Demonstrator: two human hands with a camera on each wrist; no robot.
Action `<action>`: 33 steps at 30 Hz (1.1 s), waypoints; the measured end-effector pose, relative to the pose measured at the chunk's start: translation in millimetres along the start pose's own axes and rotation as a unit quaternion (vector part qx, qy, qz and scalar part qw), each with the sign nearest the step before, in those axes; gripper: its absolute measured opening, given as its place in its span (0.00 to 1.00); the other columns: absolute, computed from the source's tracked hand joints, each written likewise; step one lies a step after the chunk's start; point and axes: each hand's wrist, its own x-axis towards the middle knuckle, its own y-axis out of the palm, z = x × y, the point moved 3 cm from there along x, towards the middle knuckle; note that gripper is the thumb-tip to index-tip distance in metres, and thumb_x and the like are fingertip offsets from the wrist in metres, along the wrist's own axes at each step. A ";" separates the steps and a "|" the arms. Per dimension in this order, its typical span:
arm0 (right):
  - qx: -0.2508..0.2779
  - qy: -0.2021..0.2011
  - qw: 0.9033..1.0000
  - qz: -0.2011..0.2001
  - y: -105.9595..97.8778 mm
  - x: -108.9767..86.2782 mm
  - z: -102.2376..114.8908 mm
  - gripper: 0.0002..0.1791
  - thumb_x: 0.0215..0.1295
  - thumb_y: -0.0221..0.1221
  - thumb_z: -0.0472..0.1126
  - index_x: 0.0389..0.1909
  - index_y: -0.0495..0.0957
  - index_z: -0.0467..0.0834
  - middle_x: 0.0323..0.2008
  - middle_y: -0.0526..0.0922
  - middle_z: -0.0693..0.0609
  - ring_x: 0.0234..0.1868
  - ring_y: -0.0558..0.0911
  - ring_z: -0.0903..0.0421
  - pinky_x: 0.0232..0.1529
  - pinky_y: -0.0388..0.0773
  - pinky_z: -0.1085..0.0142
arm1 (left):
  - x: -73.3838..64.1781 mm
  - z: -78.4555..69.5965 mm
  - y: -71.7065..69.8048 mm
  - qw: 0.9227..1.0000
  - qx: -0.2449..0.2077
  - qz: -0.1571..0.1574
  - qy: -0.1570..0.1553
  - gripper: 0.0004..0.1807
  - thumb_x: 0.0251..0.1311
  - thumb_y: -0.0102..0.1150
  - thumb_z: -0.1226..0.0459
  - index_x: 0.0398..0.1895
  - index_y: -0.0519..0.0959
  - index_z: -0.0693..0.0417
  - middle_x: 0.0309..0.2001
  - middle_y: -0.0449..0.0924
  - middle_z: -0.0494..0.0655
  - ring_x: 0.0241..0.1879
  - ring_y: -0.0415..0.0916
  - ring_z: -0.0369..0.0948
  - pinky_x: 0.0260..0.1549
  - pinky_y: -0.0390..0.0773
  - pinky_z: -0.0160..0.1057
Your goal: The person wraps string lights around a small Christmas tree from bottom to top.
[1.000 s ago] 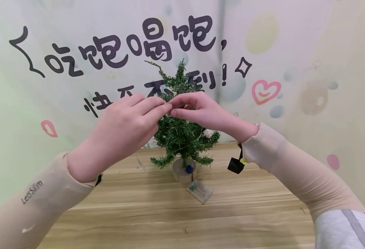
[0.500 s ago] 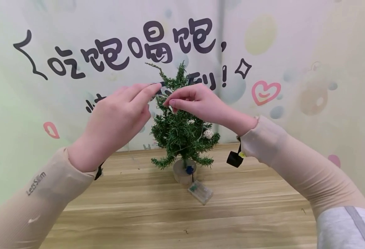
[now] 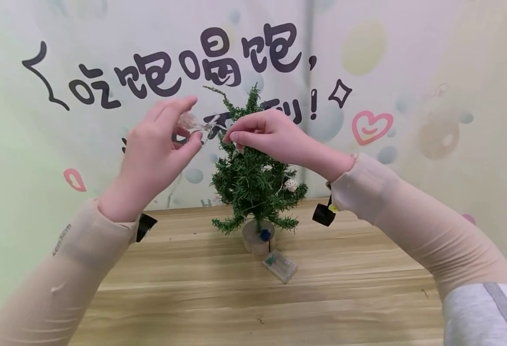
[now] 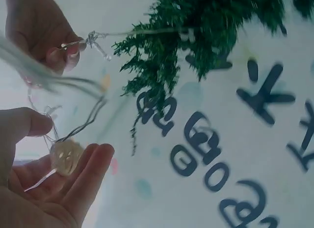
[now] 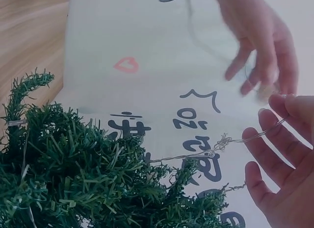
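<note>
A small green artificial Christmas tree [image 3: 255,178] stands upright in a round wooden base [image 3: 258,236]. My right hand [image 3: 271,129] is in front of its upper branches, thumb and index finger pinching a thin string-light wire [image 5: 257,135]. That wire has a tangled knot and runs to the tree in the right wrist view. Left of the tree, my left hand [image 3: 156,139] has thumb and index finger apart, with a pale woven ball [image 4: 67,156] against its fairly straight fingers. Wire loops [image 4: 86,125] lead away from the ball near the left thumb.
A clear battery box [image 3: 280,265] lies on the wooden table [image 3: 184,298] in front of the base. Another white woven ball [image 3: 291,185] hangs on the tree's right side. Behind stands a printed backdrop [image 3: 435,115] with black lettering.
My left hand has moved left, away from the right hand, and its thumb and index finger have spread, showing the ball. My right hand has risen slightly, still pinching the wire.
</note>
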 end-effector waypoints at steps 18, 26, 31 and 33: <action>-0.009 0.013 1.000 0.025 3.5 5.1 -0.8 0.10 0.71 0.55 0.38 0.41 0.84 0.42 0.29 0.82 0.50 0.28 0.73 0.53 0.33 0.69 0.65 | -15.2 25.0 29.7 0.948 -0.140 0.119 -0.261 0.19 0.67 0.54 0.51 0.49 0.75 0.57 0.42 0.80 0.48 0.32 0.78 0.42 0.30 0.75 0.39; -0.019 0.017 0.999 0.021 -2.8 8.6 -2.5 0.10 0.72 0.54 0.38 0.44 0.84 0.43 0.30 0.83 0.51 0.31 0.76 0.51 0.32 0.70 0.65 | -10.6 22.1 25.6 0.873 -0.311 0.176 -0.333 0.19 0.71 0.51 0.53 0.48 0.81 0.60 0.41 0.84 0.46 0.45 0.79 0.42 0.48 0.75 0.41; -0.035 0.036 0.999 0.009 -9.9 8.7 -7.8 0.11 0.71 0.55 0.40 0.46 0.84 0.44 0.33 0.84 0.50 0.30 0.74 0.50 0.29 0.68 0.66 | -8.2 22.1 17.5 0.833 -0.412 0.144 -0.340 0.12 0.68 0.56 0.60 0.41 0.82 0.61 0.29 0.81 0.49 0.32 0.80 0.42 0.40 0.81 0.40; -0.040 0.036 0.999 0.001 -13.1 8.3 -10.0 0.11 0.71 0.55 0.40 0.46 0.84 0.44 0.34 0.84 0.49 0.28 0.73 0.50 0.28 0.67 0.66 | -5.8 23.4 12.6 0.807 -0.467 0.144 -0.332 0.11 0.68 0.56 0.63 0.40 0.81 0.63 0.25 0.77 0.49 0.27 0.77 0.41 0.36 0.82 0.41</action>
